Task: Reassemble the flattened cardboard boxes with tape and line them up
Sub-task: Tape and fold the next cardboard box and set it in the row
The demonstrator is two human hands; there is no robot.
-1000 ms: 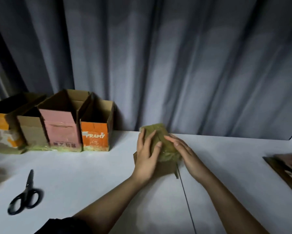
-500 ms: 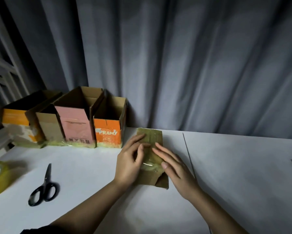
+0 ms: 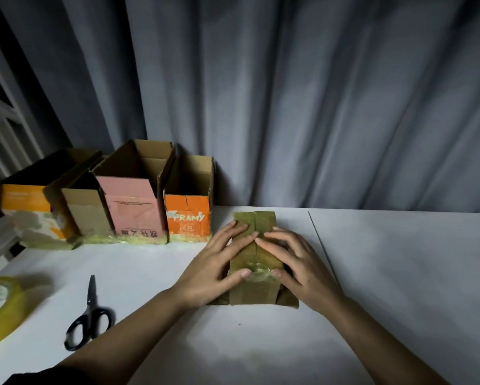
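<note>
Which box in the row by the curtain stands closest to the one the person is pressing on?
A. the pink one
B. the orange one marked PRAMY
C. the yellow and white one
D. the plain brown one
B: the orange PRAMY box ends the row on the side nearest the taped box, which both hands press.

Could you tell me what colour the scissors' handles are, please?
Black. The scissors lie on the white table, clearest in the head view.

Dim, overhead-lit scene, soft shadows, glare on the tape (image 3: pixel 257 273), blurred scissors (image 3: pixel 87 319), wide-angle edge warping
</note>
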